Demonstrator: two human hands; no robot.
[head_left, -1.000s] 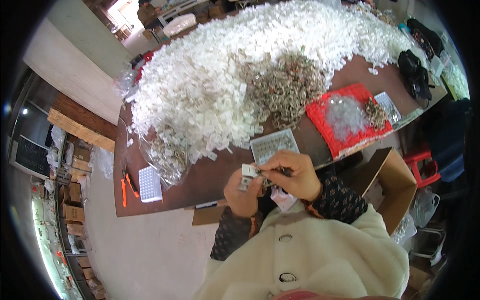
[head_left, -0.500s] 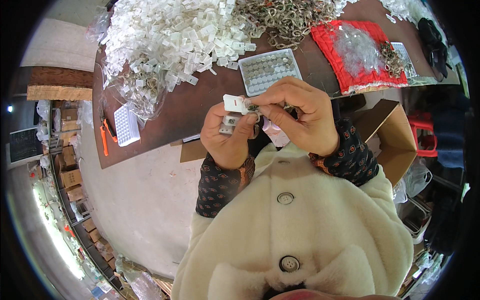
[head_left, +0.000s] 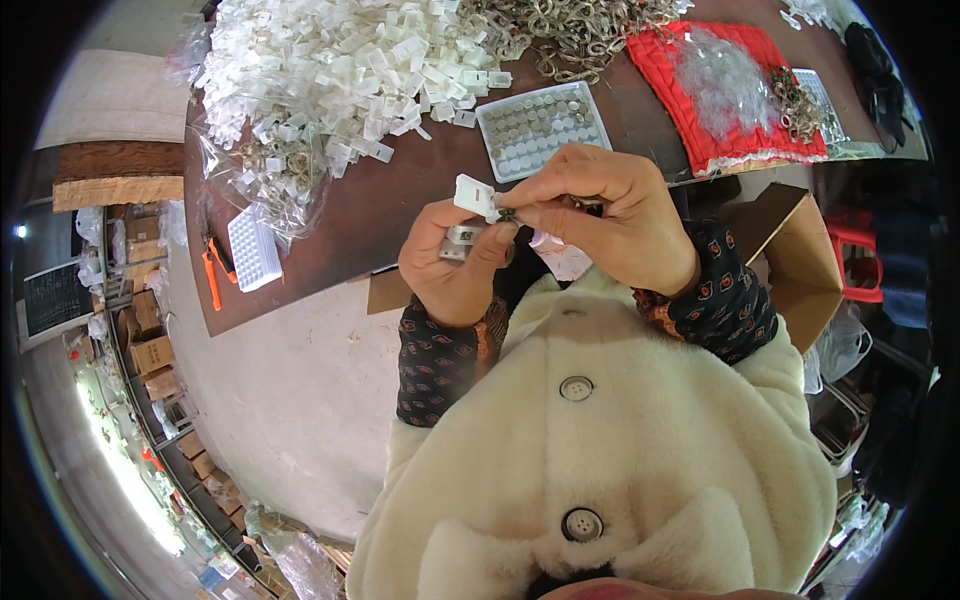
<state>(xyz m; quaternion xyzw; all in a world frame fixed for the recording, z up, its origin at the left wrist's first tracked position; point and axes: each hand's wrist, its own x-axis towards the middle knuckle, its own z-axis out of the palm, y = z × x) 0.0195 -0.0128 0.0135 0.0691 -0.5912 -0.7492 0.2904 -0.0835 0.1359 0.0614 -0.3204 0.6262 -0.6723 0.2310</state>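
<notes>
My left hand (head_left: 448, 275) is closed around small white plastic cases, stacked between thumb and fingers. The upper white case (head_left: 474, 195) has its flap raised. From the right, my right hand (head_left: 625, 220) reaches over with thumb and forefinger pinched together at this case. A tiny dark green part (head_left: 506, 214) shows at its fingertips, against the case. The fingers partly hide it, so its kind is unclear. Just beyond my hands lies a white tray (head_left: 508, 174) with rows of small round silvery discs, like button cells.
A large heap of white plastic cases (head_left: 340, 70) covers the table's far left, beside a pile of metallic rings (head_left: 590, 30). Orange-handled pliers (head_left: 212, 275) and a white gridded tray (head_left: 250, 250) lie near the left edge. Right: a red cloth (head_left: 665, 100) and a cardboard box (head_left: 805, 270).
My right hand has shifted slightly right, its fingertips still at the case. The raised flap is tilted differently, and the dark green part shows more plainly. The whole view has shifted a little.
</notes>
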